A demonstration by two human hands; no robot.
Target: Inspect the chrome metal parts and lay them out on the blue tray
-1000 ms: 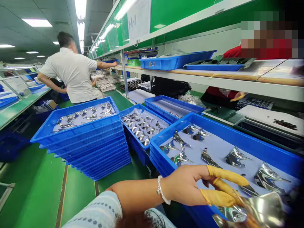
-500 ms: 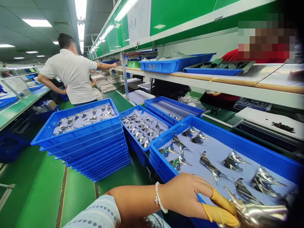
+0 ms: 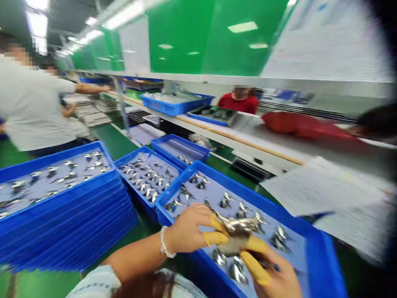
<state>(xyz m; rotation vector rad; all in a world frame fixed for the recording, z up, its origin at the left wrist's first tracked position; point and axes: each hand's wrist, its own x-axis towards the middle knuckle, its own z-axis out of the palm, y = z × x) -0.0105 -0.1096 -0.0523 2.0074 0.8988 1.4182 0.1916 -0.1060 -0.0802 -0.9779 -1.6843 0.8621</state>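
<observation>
A shiny, curved metal part [image 3: 237,234] with a pointed end is held up over the near blue tray [image 3: 257,190]. My left hand [image 3: 195,227], with yellow finger cots on its fingertips, pinches the part from the left. From the right, my right hand [image 3: 273,265] grips the same part, also in yellow finger cots. A small dark item with a bluish end [image 3: 275,267] shows against the right palm, too blurred to name. Several similar metal parts [image 3: 238,269] lie spread on the pale liner of that tray, some hidden behind my hands.
Left stands a tall stack of blue trays [image 3: 77,223], its top one carrying metal parts. Two more blue trays [image 3: 145,154] [image 3: 186,142] sit beyond. A shelf [image 3: 223,138] runs along the back, with papers [image 3: 322,186] hanging at right. Co-workers in white [image 3: 34,99] and red [image 3: 240,103] are nearby.
The view has swung right. My left hand has brought the metal part in over the tray, and my right hand is now plainly visible gripping it too.
</observation>
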